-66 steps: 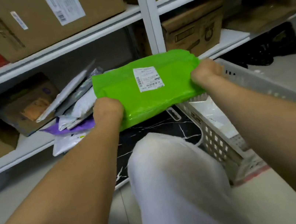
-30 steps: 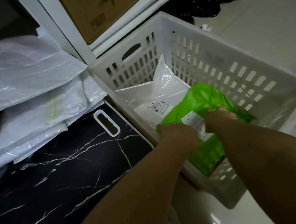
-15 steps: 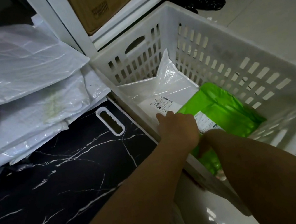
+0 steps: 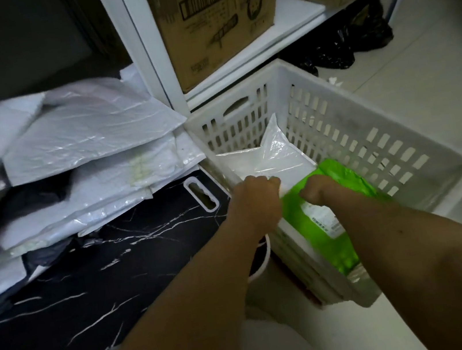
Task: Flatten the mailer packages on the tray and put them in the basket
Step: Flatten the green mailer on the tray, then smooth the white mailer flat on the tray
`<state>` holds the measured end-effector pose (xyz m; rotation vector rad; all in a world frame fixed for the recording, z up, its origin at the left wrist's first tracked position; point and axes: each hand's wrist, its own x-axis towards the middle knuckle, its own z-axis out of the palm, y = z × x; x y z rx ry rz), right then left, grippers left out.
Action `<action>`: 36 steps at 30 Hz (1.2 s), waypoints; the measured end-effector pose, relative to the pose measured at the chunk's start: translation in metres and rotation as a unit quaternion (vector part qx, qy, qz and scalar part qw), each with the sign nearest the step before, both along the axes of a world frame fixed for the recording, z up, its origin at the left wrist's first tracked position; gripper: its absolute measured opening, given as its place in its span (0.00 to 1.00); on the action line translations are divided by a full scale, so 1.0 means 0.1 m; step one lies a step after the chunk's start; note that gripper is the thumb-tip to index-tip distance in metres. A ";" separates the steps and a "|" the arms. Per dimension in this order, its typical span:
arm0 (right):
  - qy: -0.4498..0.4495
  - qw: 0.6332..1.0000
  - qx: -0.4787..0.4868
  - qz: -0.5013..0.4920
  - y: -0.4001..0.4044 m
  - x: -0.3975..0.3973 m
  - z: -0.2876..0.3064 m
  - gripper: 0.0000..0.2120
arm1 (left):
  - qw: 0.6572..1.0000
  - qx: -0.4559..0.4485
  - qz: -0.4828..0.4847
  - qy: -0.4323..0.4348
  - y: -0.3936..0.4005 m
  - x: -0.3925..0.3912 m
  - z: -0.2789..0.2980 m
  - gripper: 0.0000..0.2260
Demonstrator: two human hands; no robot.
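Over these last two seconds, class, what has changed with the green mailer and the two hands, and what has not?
The green mailer went from being held up over the black tray down into the white basket, onto the white mailer there. Left hand and right hand are both curled at its near edge; grip unclear. Tray pile and basket unchanged.

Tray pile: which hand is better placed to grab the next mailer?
Left, probably. The left hand sits at the basket edge beside the tray; the right hand is over the green mailer.
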<state>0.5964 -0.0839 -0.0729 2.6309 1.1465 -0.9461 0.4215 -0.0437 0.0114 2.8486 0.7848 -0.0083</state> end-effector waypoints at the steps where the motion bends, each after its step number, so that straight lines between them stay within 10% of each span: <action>1: -0.011 0.999 0.033 -0.004 0.04 -0.04 0.17 0.18 | 1.000 0.009 0.012 -0.008 0.03 -0.10 0.11 0.12; 16: 0.008 0.958 0.287 0.024 0.81 -1.72 1.88 0.11 | 0.965 0.053 0.243 -0.087 0.19 -2.42 1.35 0.15; 27: 0.082 0.880 0.401 0.242 1.39 -4.05 2.37 0.11 | 0.854 0.048 0.480 -0.196 0.29 -4.12 1.38 0.16; 36: -0.165 0.766 0.358 0.508 2.07 -5.11 2.49 0.18 | 0.785 -0.003 0.549 -0.286 0.67 -4.30 1.21 0.16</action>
